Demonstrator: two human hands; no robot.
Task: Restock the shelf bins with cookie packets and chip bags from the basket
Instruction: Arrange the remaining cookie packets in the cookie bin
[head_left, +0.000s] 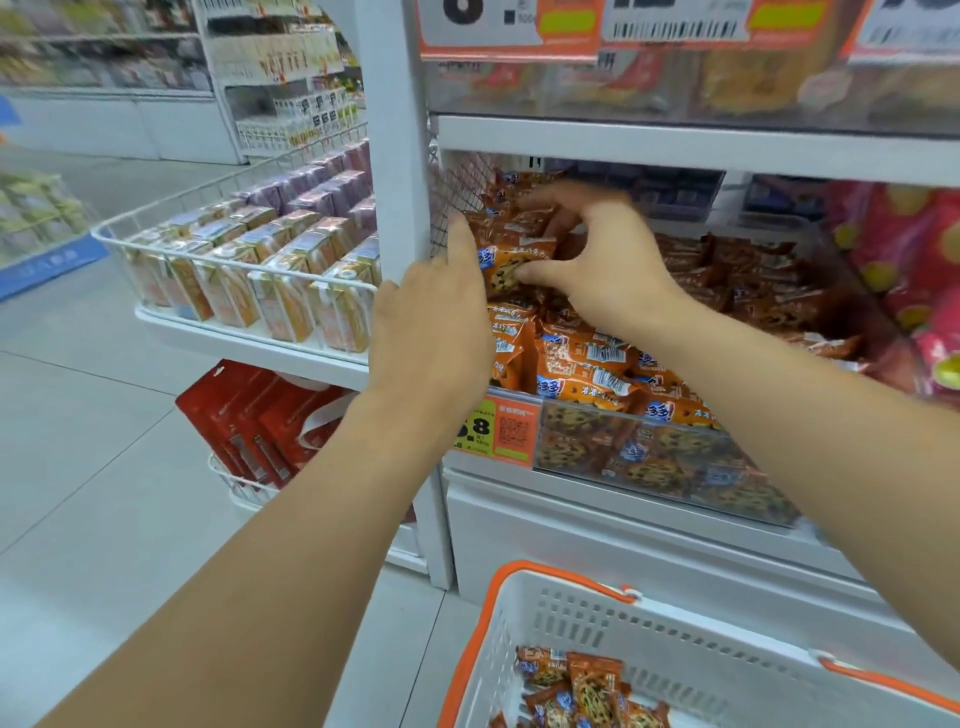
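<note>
The shelf bin (670, 467) with a clear front panel is full of orange cookie packets (587, 364). My left hand (436, 322) reaches into its left end, fingers straight, touching the side of one orange cookie packet (511, 262) on top of the pile. My right hand (597, 254) is over the same packet, thumb and fingers curled and pinching it. Below, a white basket with orange rim (524, 623) holds several more cookie packets (576, 686). A pink and yellow chip bag (904, 270) fills the neighbouring bin on the right.
A white upright post (395, 130) and wire mesh divider (457, 192) border the bin's left side. Left of it, a wire rack (171, 249) holds boxed goods, with red packages (249, 415) below. Another shelf with a clear front (675, 88) hangs above. Pale tiled floor (93, 467) lies left.
</note>
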